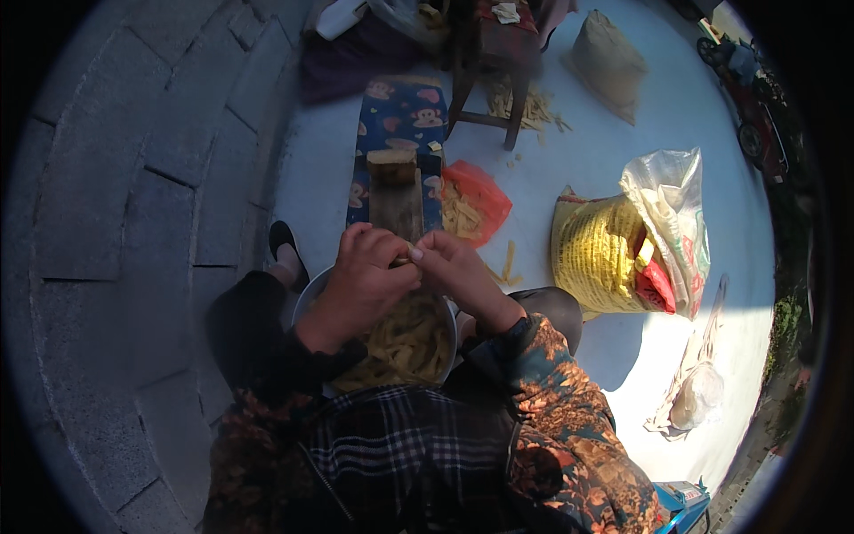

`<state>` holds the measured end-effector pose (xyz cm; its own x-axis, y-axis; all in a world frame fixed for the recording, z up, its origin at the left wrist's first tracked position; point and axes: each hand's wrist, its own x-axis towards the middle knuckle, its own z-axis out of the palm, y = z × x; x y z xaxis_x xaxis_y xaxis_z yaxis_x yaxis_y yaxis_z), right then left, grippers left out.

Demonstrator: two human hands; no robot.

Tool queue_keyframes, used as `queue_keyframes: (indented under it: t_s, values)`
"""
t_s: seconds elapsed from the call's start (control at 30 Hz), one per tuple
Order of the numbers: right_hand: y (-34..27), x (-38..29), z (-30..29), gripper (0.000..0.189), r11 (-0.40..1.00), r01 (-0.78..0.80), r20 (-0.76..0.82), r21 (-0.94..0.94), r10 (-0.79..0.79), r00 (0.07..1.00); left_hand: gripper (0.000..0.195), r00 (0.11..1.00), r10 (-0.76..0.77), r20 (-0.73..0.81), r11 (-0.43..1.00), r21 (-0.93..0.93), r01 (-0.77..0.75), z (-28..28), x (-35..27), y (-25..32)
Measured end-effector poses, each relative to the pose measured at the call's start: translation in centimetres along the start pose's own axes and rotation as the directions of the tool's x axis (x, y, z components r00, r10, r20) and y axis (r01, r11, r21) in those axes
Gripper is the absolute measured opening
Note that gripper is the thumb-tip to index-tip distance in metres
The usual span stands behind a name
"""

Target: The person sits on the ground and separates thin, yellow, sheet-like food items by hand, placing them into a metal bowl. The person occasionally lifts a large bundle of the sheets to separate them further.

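Observation:
My left hand (373, 260) is curled with its fingers round a small yellowish piece (403, 259), mostly hidden by the fingers. Thumb and fingertips of my right hand (455, 261) pinch the same piece at its right end. Both hands meet above the far rim of a light-coloured basin (303, 297) set between my legs. Yellowish flat strips (407, 347) fill the basin. Just beyond my hands a worn wooden board (393, 203) lies on a bench covered with blue printed cloth (403, 117), with a wooden block (391, 165) at its far end.
A red plastic bag (490, 197) with strips sits right of the bench. Loose strips (510, 267) lie on the floor. Further right stands a yellow woven sack (594, 250). Ahead are a wooden stool (490, 120), a strip pile (527, 110) and a tan sack (607, 63).

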<state>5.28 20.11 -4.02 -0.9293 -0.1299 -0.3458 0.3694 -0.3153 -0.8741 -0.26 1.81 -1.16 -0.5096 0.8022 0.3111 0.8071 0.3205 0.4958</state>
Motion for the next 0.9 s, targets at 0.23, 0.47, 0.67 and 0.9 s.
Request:
queue_keyframes:
  t_s: [0.23,0.47,0.67,0.9]
  values:
    - [0.4,-0.5,0.0,0.015,0.98,0.047,0.095,0.192,-0.067,0.993,0.015,0.834,-0.525,-0.171,0.746,-0.565,0.354,0.9,-1.3,2.2]
    - [1.7,-0.2,1.2,0.018,0.844,0.388,0.041,-0.371,-0.402,0.915,0.014,0.766,-0.63,0.129,0.338,-0.842,0.42,0.3,-2.4,2.6]
    - [1.6,-0.4,0.9,0.019,0.963,0.228,0.005,-0.148,-0.229,0.973,0.013,0.721,-0.693,0.009,0.345,-0.874,0.342,3.4,-1.3,1.0]
    - [1.5,0.0,0.5,0.018,0.977,0.201,0.005,-0.074,-0.201,0.98,0.011,0.869,-0.441,-0.225,0.878,-0.31,0.365,1.9,-1.8,1.0]
